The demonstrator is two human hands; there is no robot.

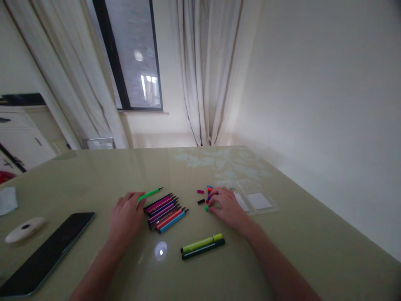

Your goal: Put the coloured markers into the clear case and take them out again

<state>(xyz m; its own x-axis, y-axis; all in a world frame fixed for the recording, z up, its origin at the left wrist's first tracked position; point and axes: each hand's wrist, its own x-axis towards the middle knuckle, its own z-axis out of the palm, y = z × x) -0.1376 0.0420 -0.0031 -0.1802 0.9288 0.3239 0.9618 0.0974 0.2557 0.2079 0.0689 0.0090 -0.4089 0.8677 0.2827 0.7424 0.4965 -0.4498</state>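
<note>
My left hand [127, 215] is closed on a bright green marker [149, 194], whose bare dark tip points away to the right. Just right of that hand lies a row of uncapped markers [164, 212] in purples, blues, red and orange, tips facing right. My right hand [227, 207] pinches a small green cap [206, 208] at its fingertips. Under and beside its fingers are several loose caps, among them a magenta cap [200, 191] and a black cap [201, 201]; some are partly hidden. Nearer me, a capped lime marker [202, 243] lies alongside a capped dark green marker [203, 249].
A clear plastic case [272, 207] lies open beyond my right hand. On the left are a black tablet-like slab [50, 253], a white oval object [25, 230] and a pale cloth or paper [8, 200]. A wall [328, 125] borders the table's right edge.
</note>
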